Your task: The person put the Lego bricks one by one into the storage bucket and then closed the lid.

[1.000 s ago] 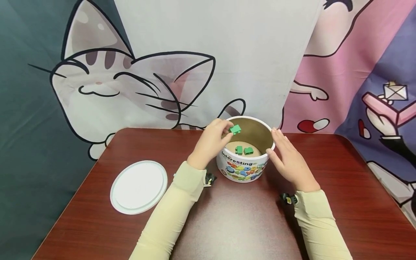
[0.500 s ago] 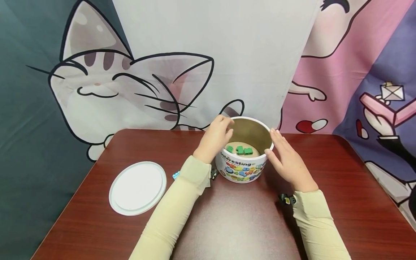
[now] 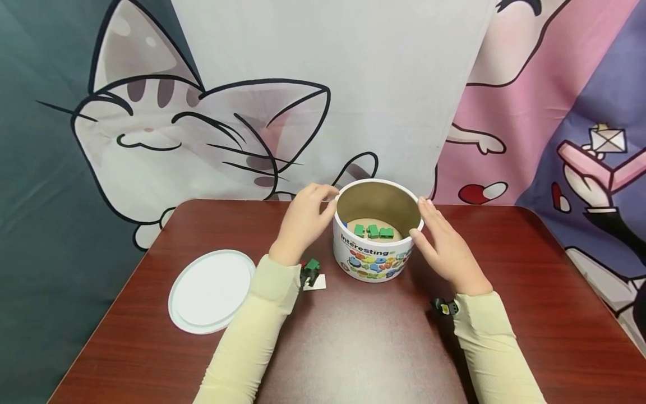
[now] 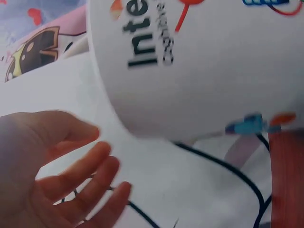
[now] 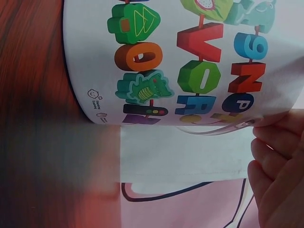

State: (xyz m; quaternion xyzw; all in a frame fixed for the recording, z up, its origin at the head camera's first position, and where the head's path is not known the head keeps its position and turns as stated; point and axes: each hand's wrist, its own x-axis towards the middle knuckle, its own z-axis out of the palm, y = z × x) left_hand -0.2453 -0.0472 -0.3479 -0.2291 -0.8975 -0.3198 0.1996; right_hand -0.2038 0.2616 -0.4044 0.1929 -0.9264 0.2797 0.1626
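A white round bucket (image 3: 373, 261) printed with "Interesting" stands on the table, its top uncovered. Several blocks lie on its bottom, among them a green block (image 3: 386, 233) at the right and a bit of blue (image 3: 345, 224) by the left wall. My left hand (image 3: 304, 219) is just left of the rim, fingers loosely bent; the left wrist view shows nothing in its grasp and a gap to the bucket wall. My right hand (image 3: 451, 247) rests against the right side of the rim with fairly straight fingers, and in the right wrist view its fingertips touch the bucket.
A white round lid (image 3: 211, 292) lies on the brown table (image 3: 363, 348) at the left. Beside my left wrist are a green block (image 3: 313, 264), a bit of red and a white card (image 3: 315, 282), partly hidden. Printed cloth hangs behind the table.
My left hand lowered a green block into the bucket, let it go and moved out leftward past the rim. Three green blocks now show inside. The right hand stays at the rim.
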